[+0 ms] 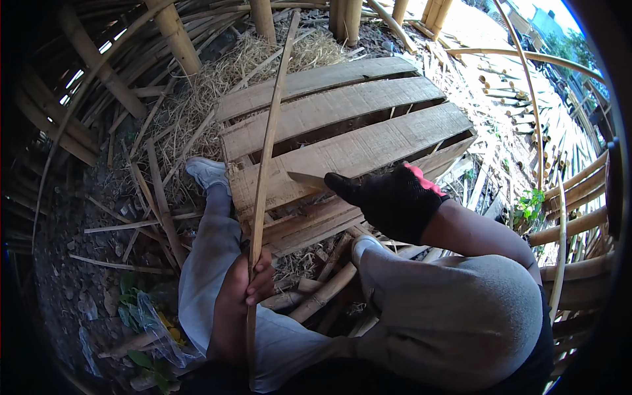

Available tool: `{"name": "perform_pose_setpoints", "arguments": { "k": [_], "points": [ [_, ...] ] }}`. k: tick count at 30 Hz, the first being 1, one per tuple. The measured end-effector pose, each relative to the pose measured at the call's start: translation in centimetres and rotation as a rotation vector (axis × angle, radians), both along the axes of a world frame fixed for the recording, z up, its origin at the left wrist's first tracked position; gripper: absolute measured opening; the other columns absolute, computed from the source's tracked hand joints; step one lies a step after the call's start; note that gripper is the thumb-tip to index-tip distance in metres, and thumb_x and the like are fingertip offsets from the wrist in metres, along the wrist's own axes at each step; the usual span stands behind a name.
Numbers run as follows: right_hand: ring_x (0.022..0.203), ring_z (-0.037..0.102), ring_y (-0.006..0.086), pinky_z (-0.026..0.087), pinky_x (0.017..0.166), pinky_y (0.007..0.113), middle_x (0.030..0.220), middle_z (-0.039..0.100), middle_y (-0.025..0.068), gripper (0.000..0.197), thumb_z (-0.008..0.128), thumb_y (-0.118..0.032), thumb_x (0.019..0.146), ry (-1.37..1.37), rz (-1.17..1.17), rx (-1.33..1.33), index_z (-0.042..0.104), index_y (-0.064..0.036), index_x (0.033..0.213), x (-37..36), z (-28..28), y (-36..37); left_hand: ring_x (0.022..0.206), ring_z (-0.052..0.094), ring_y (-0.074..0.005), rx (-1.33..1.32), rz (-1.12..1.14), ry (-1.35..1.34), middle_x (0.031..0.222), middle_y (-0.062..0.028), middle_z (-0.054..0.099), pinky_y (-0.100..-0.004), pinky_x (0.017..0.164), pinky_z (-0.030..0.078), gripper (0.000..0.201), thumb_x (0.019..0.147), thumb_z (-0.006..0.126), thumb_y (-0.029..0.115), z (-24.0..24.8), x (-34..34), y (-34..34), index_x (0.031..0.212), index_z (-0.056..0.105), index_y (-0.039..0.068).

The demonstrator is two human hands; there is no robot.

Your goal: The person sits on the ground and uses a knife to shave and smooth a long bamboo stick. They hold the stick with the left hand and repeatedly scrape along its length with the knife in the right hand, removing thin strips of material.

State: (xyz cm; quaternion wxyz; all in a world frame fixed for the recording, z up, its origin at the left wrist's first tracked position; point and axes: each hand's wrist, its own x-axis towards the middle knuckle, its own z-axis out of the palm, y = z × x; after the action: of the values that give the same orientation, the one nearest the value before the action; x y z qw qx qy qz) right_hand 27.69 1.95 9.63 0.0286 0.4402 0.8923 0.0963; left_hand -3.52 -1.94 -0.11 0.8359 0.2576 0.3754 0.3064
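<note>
My bare left hand [242, 280] is closed round the lower part of a long, thin bamboo strip [268, 145]. The strip stands nearly upright in the picture, and its far end passes the back edge of a slatted wooden crate [336, 153]. In a black and red glove, my right hand [395, 201] grips a knife [309, 179]. Its blade points left toward the strip, with a small gap between them. The glove hides the knife's handle. Both the blade and the gloved hand are over the crate's near slats.
Shavings [204, 99] are heaped beyond and left of the crate. Bamboo posts [176, 39] stand at the back, and cut poles [517, 99] lie stacked at the far right. Loose strips litter the ground at left, near a clear plastic bag [158, 326]. Bamboo pieces [326, 293] lie between my legs.
</note>
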Motion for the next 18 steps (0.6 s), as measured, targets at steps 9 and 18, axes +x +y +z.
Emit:
{"name": "perform_pose_setpoints", "arguments": {
  "k": [9,18],
  "points": [
    [0.057,0.063,0.0227,0.047,0.046,0.039,0.072,0.061,0.0085,0.053,0.055,-0.012,0.092,0.106,0.031,-0.039,0.047,-0.0101,0.144,0.2,0.7,-0.1,0.027,0.03,-0.0057,0.016,-0.006,-0.011,0.042,0.0067,0.032,-0.0209,0.028,0.024,0.047,0.108,0.024,0.047,0.0,-0.5,-0.1,0.076,0.04,0.017],
    [0.063,0.068,0.0288,0.051,0.054,0.042,0.066,0.065,0.0112,0.03,0.053,-0.01,0.094,0.02,0.022,0.125,0.061,-0.0059,0.123,1.5,1.1,-0.4,0.027,0.03,-0.0063,-0.013,-0.011,-0.038,0.043,0.006,0.032,-0.0212,0.029,0.024,0.045,0.109,0.023,0.043,-0.5,-0.2,0.4,0.078,0.04,0.016]
  ]
}}
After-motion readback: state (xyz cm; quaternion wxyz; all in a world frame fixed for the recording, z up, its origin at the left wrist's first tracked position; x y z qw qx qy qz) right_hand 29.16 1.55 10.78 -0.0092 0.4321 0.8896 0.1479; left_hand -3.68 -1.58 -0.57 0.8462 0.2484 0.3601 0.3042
